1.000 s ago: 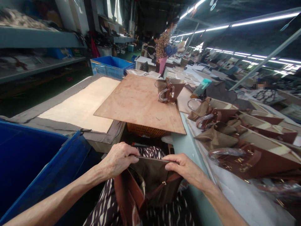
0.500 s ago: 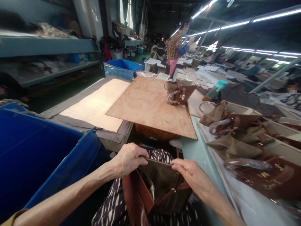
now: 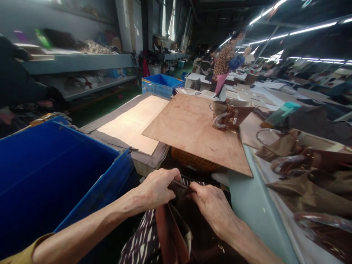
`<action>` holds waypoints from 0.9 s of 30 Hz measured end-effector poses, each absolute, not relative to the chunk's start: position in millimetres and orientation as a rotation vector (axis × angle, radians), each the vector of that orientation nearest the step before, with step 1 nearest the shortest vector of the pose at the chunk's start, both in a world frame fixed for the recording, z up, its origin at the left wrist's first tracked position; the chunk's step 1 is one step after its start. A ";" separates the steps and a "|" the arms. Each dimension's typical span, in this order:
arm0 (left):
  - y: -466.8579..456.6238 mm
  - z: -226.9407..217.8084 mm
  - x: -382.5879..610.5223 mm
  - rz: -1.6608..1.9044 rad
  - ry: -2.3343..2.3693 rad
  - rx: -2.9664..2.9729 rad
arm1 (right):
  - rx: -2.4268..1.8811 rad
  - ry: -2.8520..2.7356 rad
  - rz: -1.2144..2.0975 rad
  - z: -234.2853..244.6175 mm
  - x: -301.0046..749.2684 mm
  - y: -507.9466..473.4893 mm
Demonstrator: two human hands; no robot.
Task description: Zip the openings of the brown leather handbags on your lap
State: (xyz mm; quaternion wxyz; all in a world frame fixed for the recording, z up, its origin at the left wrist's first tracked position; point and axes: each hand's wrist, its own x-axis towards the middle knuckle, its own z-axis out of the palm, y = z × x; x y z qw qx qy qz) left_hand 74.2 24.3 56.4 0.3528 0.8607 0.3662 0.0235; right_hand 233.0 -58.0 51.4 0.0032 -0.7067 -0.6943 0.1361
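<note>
A dark brown handbag (image 3: 202,229) with reddish-brown leather parts rests on my lap, over patterned black-and-white clothing (image 3: 143,234). My left hand (image 3: 161,187) pinches the bag's top edge at the left. Close beside it, my right hand (image 3: 211,205) grips the same edge, thumb on top. Between the two hands the edge looks folded or bent. A reddish-brown leather flap (image 3: 169,231) hangs below my left hand. The lower part of the bag is dark and partly hidden by my right forearm.
A brown board (image 3: 192,128) ahead bears a finished-looking handbag (image 3: 231,115). Several similar bags (image 3: 319,183) stand on the right-hand table (image 3: 247,198). A blue bin (image 3: 90,190) is at my left, another blue bin (image 3: 162,84) farther off. A person (image 3: 222,66) stands beyond.
My hands have come closer together along the bag's top edge, which was stretched between them before. The view has turned left, so the surroundings appear farther right.
</note>
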 end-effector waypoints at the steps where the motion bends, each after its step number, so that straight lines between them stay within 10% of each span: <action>1: 24.0 56.3 72.3 0.051 0.961 2.245 | -2.217 -2.180 0.437 51.5 233.7 -58.6; 19: 25.5 50.0 76.1 0.202 1.033 2.161 | -2.078 -2.239 0.270 42.4 235.0 -57.3; 27: 26.8 48.2 72.5 0.195 1.032 2.140 | -1.861 -2.099 0.715 43.4 234.2 -39.7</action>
